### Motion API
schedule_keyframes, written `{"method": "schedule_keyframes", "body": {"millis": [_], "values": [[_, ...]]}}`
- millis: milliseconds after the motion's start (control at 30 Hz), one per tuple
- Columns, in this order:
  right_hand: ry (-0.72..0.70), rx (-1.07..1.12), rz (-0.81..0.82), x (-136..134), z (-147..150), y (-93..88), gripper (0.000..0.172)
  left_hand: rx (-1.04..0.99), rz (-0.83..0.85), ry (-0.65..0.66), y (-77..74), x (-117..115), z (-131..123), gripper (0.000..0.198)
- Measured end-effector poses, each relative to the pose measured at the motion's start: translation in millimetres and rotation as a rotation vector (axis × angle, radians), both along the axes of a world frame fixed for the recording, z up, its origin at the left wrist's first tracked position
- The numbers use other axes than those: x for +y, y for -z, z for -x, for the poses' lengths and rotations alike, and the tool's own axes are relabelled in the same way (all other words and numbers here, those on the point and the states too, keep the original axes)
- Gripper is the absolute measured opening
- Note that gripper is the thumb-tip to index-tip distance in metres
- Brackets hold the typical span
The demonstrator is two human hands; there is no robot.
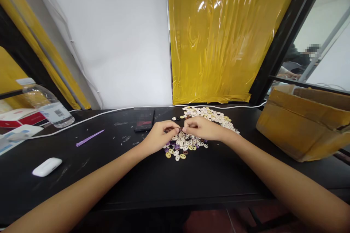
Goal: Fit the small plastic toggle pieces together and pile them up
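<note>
My left hand (159,134) and my right hand (204,127) meet over a pile of small oval pieces with two holes each (182,145). Thumbs and fingertips pinch from both sides at a small dark brown piece (181,129), which the fingers partly cover. Whether it is one piece or two joined is too small to tell. The oval pieces below are mostly cream, with some yellow, purple and brown among them. Behind my right hand spreads a wider heap of pale pieces (218,115).
A phone (144,121) lies left of the hands, with a purple strip (90,138) and a white earbud case (47,167) farther left. A water bottle (49,103) leans at back left. An open cardboard box (295,127) stands right. A white cable (120,109) crosses the back.
</note>
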State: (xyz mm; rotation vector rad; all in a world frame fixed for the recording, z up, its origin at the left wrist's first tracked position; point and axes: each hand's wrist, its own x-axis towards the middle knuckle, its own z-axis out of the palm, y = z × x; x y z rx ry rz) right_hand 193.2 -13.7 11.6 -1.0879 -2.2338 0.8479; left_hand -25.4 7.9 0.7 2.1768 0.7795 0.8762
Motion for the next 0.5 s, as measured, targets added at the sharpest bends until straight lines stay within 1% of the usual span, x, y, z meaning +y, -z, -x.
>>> {"method": "schedule_keyframes", "body": {"millis": [100,233,333,400,500], "values": [[-0.012,-0.051,0.009,1.3,-9.0,-3.7,0.027,0.066,-0.107,0.010,-2.1,-1.5,0.3,0.018],[0.112,-0.082,-0.085,4.7,-14.0,-3.9,0.028,0.134,-0.212,0.057,-3.1,-3.2,1.1,0.018],[0.160,-0.066,-0.157,5.5,-9.9,-1.0,0.021,0.145,-0.244,0.039,-3.2,-1.1,3.2,0.018],[0.145,-0.063,-0.148,3.9,-4.0,1.3,0.015,0.156,-0.252,0.003,-3.0,1.4,4.9,0.018],[0.122,-0.084,-0.111,-0.8,6.6,3.8,0.013,0.180,-0.235,-0.034,-1.5,4.7,6.3,0.019]]}}
